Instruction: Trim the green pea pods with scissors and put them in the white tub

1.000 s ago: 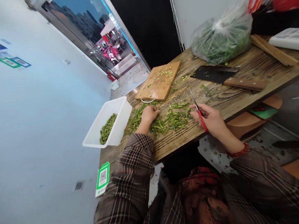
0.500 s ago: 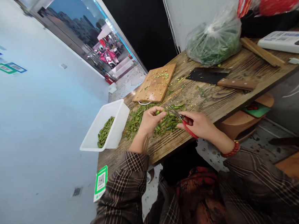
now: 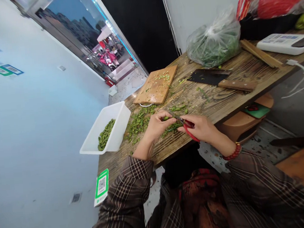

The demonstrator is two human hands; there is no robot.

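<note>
Between the fingers and thumb of my left hand (image 3: 158, 125) is a green edamame pod (image 3: 166, 118), partly hidden by the fingertips. My right hand (image 3: 201, 127) grips a pair of red-handled scissors (image 3: 189, 130), with the blades pointing left at the pod. Under and around both hands, loose edamame pods and trimmings (image 3: 138, 124) are spread over the wooden table. To the left, a white plastic tub (image 3: 122, 125) holds a heap of pods (image 3: 106, 134).
A wooden cutting board (image 3: 155, 87) with green scraps lies behind the pile. Right of it are a cleaver (image 3: 221, 80), a tied bag of greens (image 3: 213, 46) and a white device (image 3: 284, 43) with a cable. A QR-code card (image 3: 102, 185) stands at the table's left end.
My left hand has shifted slightly right, nearer the scissors, with a pod in its fingers. The scissor blades now meet the fingertips more closely. The camera view has moved a little.
</note>
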